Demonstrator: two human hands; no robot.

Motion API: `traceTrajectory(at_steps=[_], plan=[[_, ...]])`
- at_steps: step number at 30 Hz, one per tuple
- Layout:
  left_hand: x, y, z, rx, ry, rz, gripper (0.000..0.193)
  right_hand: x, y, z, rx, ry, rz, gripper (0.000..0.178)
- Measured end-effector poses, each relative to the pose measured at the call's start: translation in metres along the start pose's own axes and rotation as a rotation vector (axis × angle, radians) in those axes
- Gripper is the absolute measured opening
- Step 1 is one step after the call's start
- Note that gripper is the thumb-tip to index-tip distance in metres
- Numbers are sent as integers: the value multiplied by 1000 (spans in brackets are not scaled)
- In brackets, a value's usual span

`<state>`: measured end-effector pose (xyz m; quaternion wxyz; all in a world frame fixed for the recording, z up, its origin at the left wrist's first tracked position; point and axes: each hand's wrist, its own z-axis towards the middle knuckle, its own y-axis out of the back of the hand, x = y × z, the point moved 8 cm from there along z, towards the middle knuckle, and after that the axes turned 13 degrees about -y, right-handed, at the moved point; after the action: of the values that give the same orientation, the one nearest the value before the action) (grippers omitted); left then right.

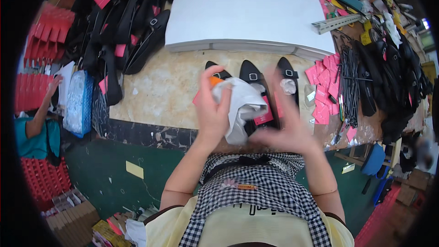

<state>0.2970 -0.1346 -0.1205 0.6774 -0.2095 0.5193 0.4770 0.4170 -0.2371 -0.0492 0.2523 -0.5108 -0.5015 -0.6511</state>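
Observation:
My left hand (211,110) is raised over the marble worktop (160,91) and grips crumpled white tissue paper (242,107) together with a small orange piece (215,81). My right hand (286,126) is blurred with fingers spread, beside the paper and over a black pointed flat shoe (251,75) that carries a pink tag (265,116). Two more black buckled flats lie alongside: one (288,80) to the right with paper stuffed in it, one (215,69) to the left, mostly hidden by my left hand.
A stack of white boards (247,16) lies behind the shoes. Heaps of black shoes (123,23) fill the left, more black shoes (398,77) the right. Pink tags (325,87) and black ties (350,82) lie right. Another person in teal (36,132) is at far left.

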Motion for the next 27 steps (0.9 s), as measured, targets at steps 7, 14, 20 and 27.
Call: traceTrajectory(at_steps=[7, 14, 20, 27], plan=[[7, -20, -37, 614, 33, 411, 35, -87, -44, 51, 162, -367, 508, 51], [-12, -51, -91, 507, -398, 509, 19, -52, -119, 55, -104, 429, -794, 16], [-3, -55, -93, 578, -360, 540, 19, -78, -89, 71, -75, 330, -610, 41], [-30, -47, -77, 512, -549, 524, 14, -88, -71, 94, -27, 110, -798, 48]])
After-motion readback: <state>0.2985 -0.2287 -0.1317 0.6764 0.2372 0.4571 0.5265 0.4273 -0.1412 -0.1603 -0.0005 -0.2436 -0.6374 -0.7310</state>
